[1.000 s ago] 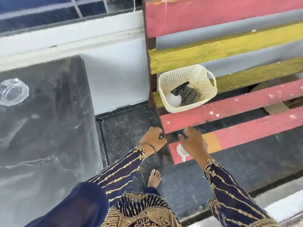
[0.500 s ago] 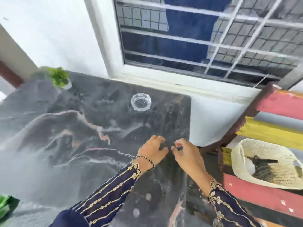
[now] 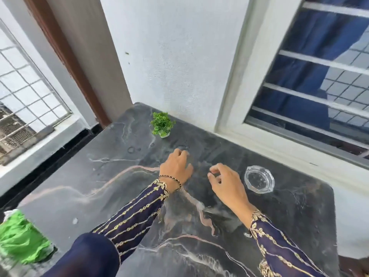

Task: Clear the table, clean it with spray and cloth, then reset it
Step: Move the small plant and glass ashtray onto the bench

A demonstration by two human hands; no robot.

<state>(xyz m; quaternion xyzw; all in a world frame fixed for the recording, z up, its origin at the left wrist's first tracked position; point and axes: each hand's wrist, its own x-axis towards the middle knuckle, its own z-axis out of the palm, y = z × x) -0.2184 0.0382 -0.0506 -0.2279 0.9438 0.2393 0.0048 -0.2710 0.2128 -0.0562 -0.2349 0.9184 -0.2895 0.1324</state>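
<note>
A dark marble table [image 3: 111,188] fills the lower view. A small green plant in a white pot [image 3: 162,125] stands near the far edge by the wall. A clear glass ashtray [image 3: 259,181] sits to the right. My left hand [image 3: 176,167] hovers over the table's middle, fingers loosely curled and holding nothing, short of the plant. My right hand [image 3: 225,183] hangs just left of the ashtray with relaxed, slightly bent fingers, not touching it. Spray bottle and cloth are out of view.
A green plastic bag [image 3: 19,237] lies on the table's near-left corner. A white wall [image 3: 179,56] and a barred window [image 3: 319,80] border the far side. A brown door frame [image 3: 65,56] and grille stand at the left.
The view swung left from the coloured bench and basket to the table. Both hands moved out over the tabletop, the left toward the plant, the right beside the ashtray.
</note>
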